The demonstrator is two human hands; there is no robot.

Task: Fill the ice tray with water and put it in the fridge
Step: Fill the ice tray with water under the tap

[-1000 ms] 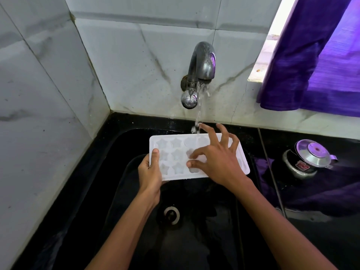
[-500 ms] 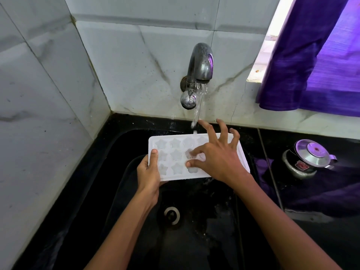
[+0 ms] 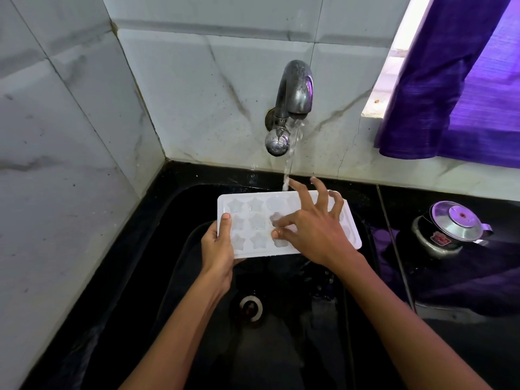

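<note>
A white ice tray [image 3: 254,220] with star-shaped cells is held level over the black sink [image 3: 180,249]. My left hand [image 3: 218,250] grips its left end, thumb on the rim. My right hand [image 3: 315,226] lies over the tray's right half with fingers spread, fingertips touching the cells, holding nothing. A metal tap [image 3: 292,105] on the tiled wall runs a thin stream of water [image 3: 287,175] that lands at the tray's far edge beside my right fingertips. The right part of the tray is hidden under my hand.
The sink drain [image 3: 251,307] lies below the tray. A steel-lidded pot [image 3: 447,229] stands on the black counter to the right. A purple curtain [image 3: 461,80] hangs at the upper right. Marble-tiled walls close in on the left and back.
My right hand's fingers have shifted slightly over the tray's cells. The tray and my left hand stay almost where they were under the running water.
</note>
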